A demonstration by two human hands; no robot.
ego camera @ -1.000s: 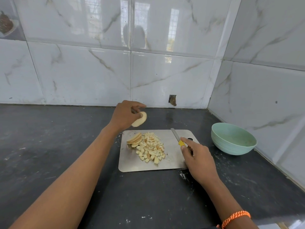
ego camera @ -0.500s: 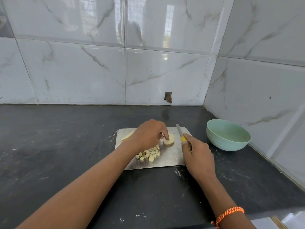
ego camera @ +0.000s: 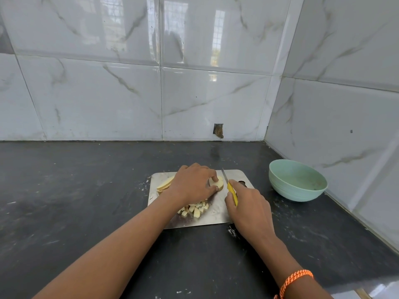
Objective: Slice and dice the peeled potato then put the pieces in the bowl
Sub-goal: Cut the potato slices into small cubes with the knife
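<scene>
Pale yellow and cut flat on its right face, the potato piece point(ego camera: 217, 183) sits on the steel cutting board point(ego camera: 216, 214), toward the board's far middle. The left hand point(ego camera: 192, 184) covers most of it from the left, fingers curled over the top and thumb tucked against its near side, so it is gripped and steadied against the board. Just beside its cut face stands the knife point(ego camera: 229, 186): a thin silver blade points away from the person, its tip near the board's far edge, and a yellow handle runs back into the right hand point(ego camera: 248, 207). That hand wraps the handle with curled fingers, the index finger stretched along the top of it toward the blade. Whether the blade touches the potato is hard to tell; it lies right next to it.

Left of the gripping hand, a fan of thin potato slices point(ego camera: 165, 184) leans at the board's left edge. Nearer the person, partly hidden under the left wrist, lies a heap of small diced cubes point(ego camera: 195, 209).

The board rests on a dark, mottled stone countertop point(ego camera: 75, 190) marked with pale smears. To the right of the board, well apart from it, stands a pale green bowl point(ego camera: 296, 180) close to the side wall. An orange braided band point(ego camera: 293, 281) circles the right wrist. Glossy white marble-patterned tiles point(ego camera: 108, 93) cover both walls, with a small rough hole point(ego camera: 218, 130) low in the back one.
</scene>
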